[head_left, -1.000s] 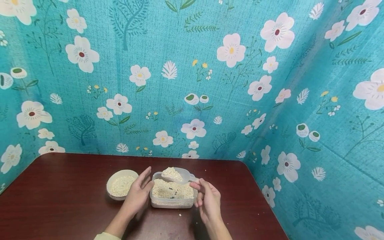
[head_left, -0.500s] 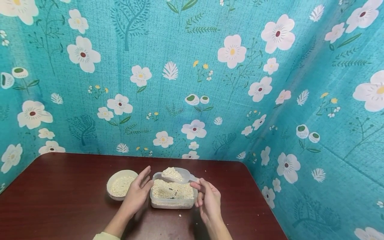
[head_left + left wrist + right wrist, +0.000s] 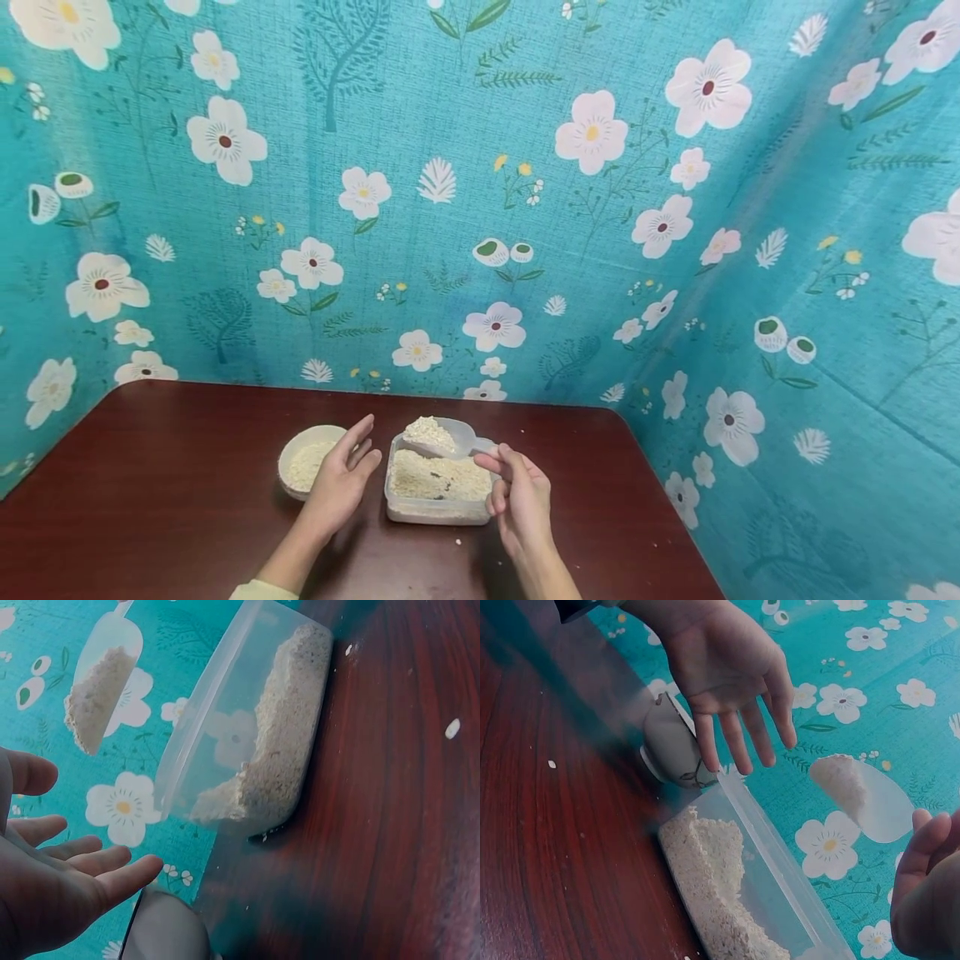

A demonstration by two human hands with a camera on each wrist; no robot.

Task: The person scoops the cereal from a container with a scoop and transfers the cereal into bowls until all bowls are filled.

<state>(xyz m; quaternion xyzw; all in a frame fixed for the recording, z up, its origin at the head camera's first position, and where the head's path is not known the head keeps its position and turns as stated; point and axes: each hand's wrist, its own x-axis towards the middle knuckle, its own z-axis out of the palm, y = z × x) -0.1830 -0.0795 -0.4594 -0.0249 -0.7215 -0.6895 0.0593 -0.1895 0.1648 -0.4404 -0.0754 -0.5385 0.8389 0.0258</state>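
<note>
My right hand (image 3: 522,504) pinches the handle of a clear plastic scoop (image 3: 462,438) with thumb and fingers. A heap of pale oat flakes (image 3: 427,434) fills its front end. In the wrist views the scoop (image 3: 124,637) hangs above the rim of a clear rectangular container (image 3: 438,511), partly filled with the same flakes. My left hand (image 3: 341,483) is held with its fingers spread, in the gap between the container and a white bowl (image 3: 284,468). Flakes lie in that bowl too; the left hand covers part of its right side.
Everything stands on a dark reddish-brown table (image 3: 180,500). A few loose flakes (image 3: 452,729) are scattered near the container. Behind the table and along its right side hangs a teal floral cloth (image 3: 420,275).
The head view has turned slightly left. Both hands and the scoop have shifted a little left relative to the bowl and container; a gap now shows between my left hand and the container.
</note>
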